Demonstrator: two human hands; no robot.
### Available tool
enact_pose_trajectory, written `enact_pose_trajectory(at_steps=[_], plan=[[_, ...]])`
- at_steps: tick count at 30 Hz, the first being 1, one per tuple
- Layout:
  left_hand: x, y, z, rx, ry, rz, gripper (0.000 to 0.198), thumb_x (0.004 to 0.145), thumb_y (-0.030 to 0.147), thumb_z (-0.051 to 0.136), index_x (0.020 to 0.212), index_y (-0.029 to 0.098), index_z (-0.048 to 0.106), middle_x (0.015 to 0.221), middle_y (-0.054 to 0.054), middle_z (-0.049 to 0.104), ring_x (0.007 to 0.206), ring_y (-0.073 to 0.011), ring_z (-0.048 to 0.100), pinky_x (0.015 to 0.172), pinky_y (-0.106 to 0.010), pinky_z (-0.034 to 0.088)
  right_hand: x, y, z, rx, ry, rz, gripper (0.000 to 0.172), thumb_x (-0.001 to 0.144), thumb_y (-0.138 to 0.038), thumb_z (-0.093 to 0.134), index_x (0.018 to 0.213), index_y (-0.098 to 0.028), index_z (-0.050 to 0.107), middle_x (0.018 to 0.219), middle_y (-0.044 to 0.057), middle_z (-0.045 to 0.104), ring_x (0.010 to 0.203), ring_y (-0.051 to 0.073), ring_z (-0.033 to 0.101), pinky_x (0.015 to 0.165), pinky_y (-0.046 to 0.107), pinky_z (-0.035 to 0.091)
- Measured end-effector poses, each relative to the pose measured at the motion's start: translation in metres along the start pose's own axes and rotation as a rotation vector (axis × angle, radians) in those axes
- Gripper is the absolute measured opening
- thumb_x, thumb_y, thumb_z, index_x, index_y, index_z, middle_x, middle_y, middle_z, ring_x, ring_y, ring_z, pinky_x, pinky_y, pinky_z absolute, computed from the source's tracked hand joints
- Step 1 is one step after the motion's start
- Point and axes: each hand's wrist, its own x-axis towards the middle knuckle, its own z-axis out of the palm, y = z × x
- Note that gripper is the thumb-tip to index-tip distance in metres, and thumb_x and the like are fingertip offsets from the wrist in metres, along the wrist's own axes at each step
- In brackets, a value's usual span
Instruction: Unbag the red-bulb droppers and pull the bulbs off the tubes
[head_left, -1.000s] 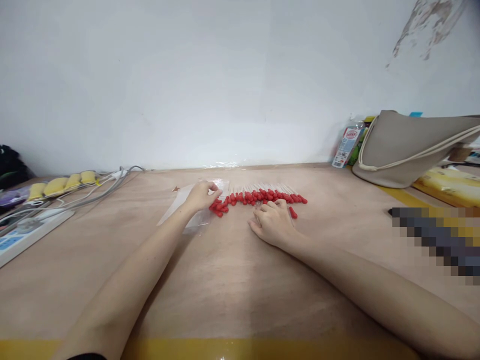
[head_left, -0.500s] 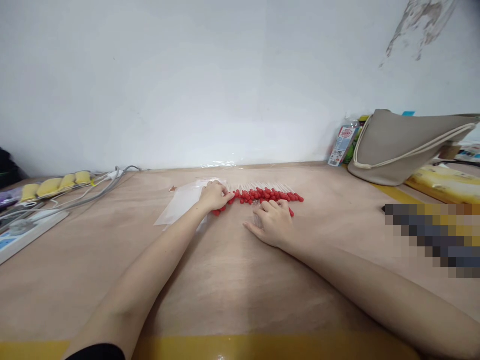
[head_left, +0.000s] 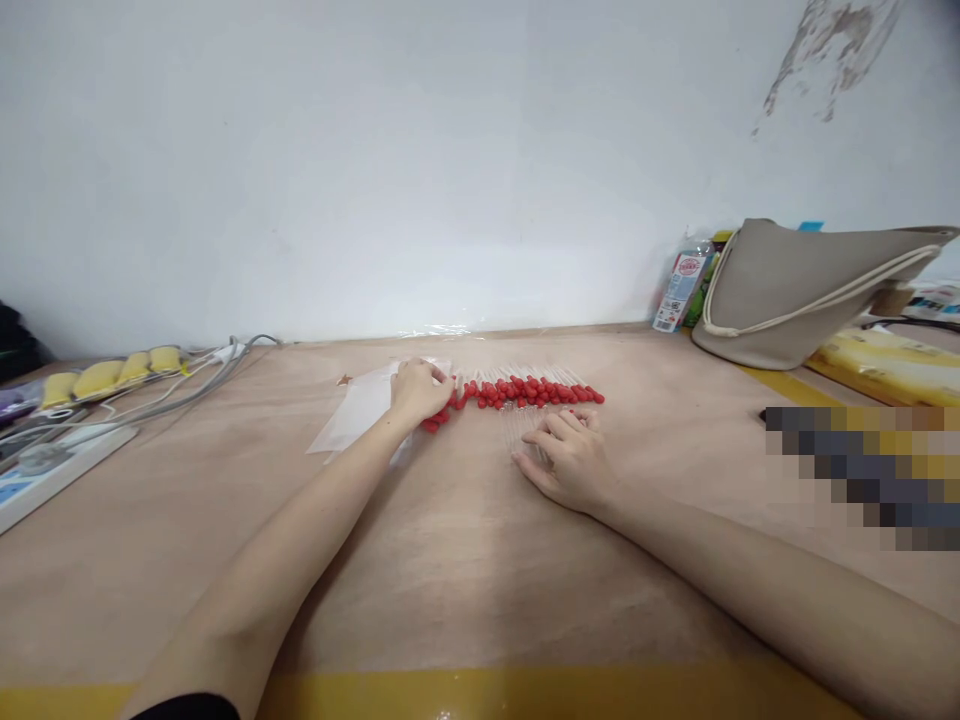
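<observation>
A row of thin whitish sticks with red rounded tips [head_left: 532, 390] lies across the middle of the table, tips toward me. My left hand [head_left: 421, 390] is at the row's left end. Its fingers are curled over several red-tipped sticks, and their contact is partly hidden under the hand. Beneath and left of it lie translucent white sheets [head_left: 349, 412]. Just below the row, my right hand [head_left: 574, 455] rests with bent fingers and its thumb apart, beside clear thin strands [head_left: 517, 425]. A bit of red shows near its fingertips.
On the left are a power strip [head_left: 67, 470], cables [head_left: 202, 385] and yellow packets [head_left: 101, 378]. A bottle [head_left: 681, 285], a grey-beige bag [head_left: 795, 295] and a yellow package [head_left: 889, 365] stand at the right. A wall [head_left: 450, 170] rises behind the table.
My right hand has slid right and slightly toward me, uncovering more of the clear strands. My left hand has shifted slightly left, still over the red tips.
</observation>
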Motion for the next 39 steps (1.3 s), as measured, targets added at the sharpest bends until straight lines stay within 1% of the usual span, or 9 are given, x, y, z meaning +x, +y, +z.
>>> enact_pose_trajectory(at_steps=[3,5,9,12,15,19,25,29,39], plan=[[-0.02,-0.006,-0.007,-0.104,0.183,0.091,0.019,0.078,0.03,0.047,0.081,0.017,0.061,0.092,-0.008,0.06,0.095,-0.0242,0.052,0.084,-0.038,0.04,0.001,-0.001,-0.001,0.019,0.026,0.033,0.021,0.079,-0.034,0.053,0.086,-0.018,0.064,0.083,0.006,0.059,0.08,0.017,0.051,0.082,0.036,0.028],[-0.042,-0.01,-0.012,-0.184,0.215,0.253,0.018,0.081,0.027,0.045,0.085,0.016,0.058,0.088,-0.006,0.06,0.088,-0.0205,0.054,0.081,-0.035,0.041,0.003,-0.001,-0.003,0.016,0.072,0.043,0.029,0.079,-0.034,0.053,0.101,-0.017,0.061,0.097,0.01,0.059,0.088,0.02,0.052,0.083,0.037,0.03],[-0.092,-0.015,-0.018,-0.235,0.017,0.511,0.016,0.086,0.026,0.042,0.093,0.018,0.055,0.09,-0.005,0.061,0.087,-0.019,0.054,0.079,-0.035,0.039,0.005,-0.003,-0.007,0.009,0.087,-0.034,0.049,0.081,-0.041,0.051,0.124,-0.017,0.047,0.122,0.015,0.05,0.11,0.025,0.046,0.092,0.043,0.028],[-0.114,-0.014,-0.018,-0.255,-0.077,0.594,0.016,0.087,0.027,0.043,0.094,0.019,0.055,0.087,-0.005,0.061,0.084,-0.019,0.054,0.077,-0.035,0.039,0.005,-0.005,-0.009,0.038,0.006,-0.135,0.046,0.081,-0.045,0.052,0.12,-0.021,0.051,0.115,0.01,0.057,0.109,0.025,0.047,0.096,0.046,0.023],[-0.117,-0.012,-0.017,-0.295,-0.096,0.646,0.016,0.087,0.026,0.043,0.096,0.019,0.055,0.086,-0.005,0.062,0.083,-0.0184,0.053,0.077,-0.034,0.039,0.004,-0.005,-0.008,0.056,-0.059,-0.177,0.033,0.083,-0.043,0.052,0.107,-0.022,0.059,0.089,0.005,0.065,0.089,0.019,0.053,0.094,0.044,0.023],[-0.115,-0.01,-0.017,-0.316,-0.099,0.675,0.016,0.087,0.025,0.043,0.097,0.019,0.055,0.086,-0.005,0.061,0.085,-0.0184,0.053,0.078,-0.034,0.04,0.002,-0.004,-0.007,0.073,-0.109,-0.217,0.024,0.087,-0.037,0.046,0.091,-0.022,0.065,0.066,0.0,0.062,0.07,0.013,0.05,0.09,0.039,0.024],[-0.118,0.002,-0.017,-0.28,-0.131,0.711,0.029,0.084,0.032,0.05,0.111,0.02,0.051,0.11,-0.007,0.058,0.1,-0.0209,0.049,0.088,-0.037,0.037,0.001,-0.005,-0.008,0.148,-0.162,-0.235,0.028,0.089,-0.032,0.042,0.079,-0.02,0.064,0.065,0.001,0.061,0.066,0.012,0.047,0.084,0.036,0.023],[-0.119,0.011,-0.015,-0.213,-0.177,0.741,0.019,0.088,0.032,0.044,0.094,0.02,0.057,0.098,-0.004,0.062,0.092,-0.0186,0.05,0.084,-0.035,0.035,0.001,-0.007,-0.008,0.196,-0.181,-0.262,0.029,0.09,-0.031,0.04,0.076,-0.018,0.063,0.066,0.001,0.061,0.064,0.012,0.046,0.079,0.034,0.023],[-0.117,0.013,-0.02,-0.165,-0.227,0.789,0.025,0.092,0.029,0.033,0.081,0.018,0.054,0.088,-0.002,0.062,0.087,-0.0163,0.05,0.084,-0.036,0.03,0.004,-0.011,-0.008,0.26,-0.032,-0.34,0.019,0.087,-0.026,0.048,0.078,-0.018,0.062,0.063,-0.003,0.061,0.06,0.008,0.044,0.076,0.031,0.024]])
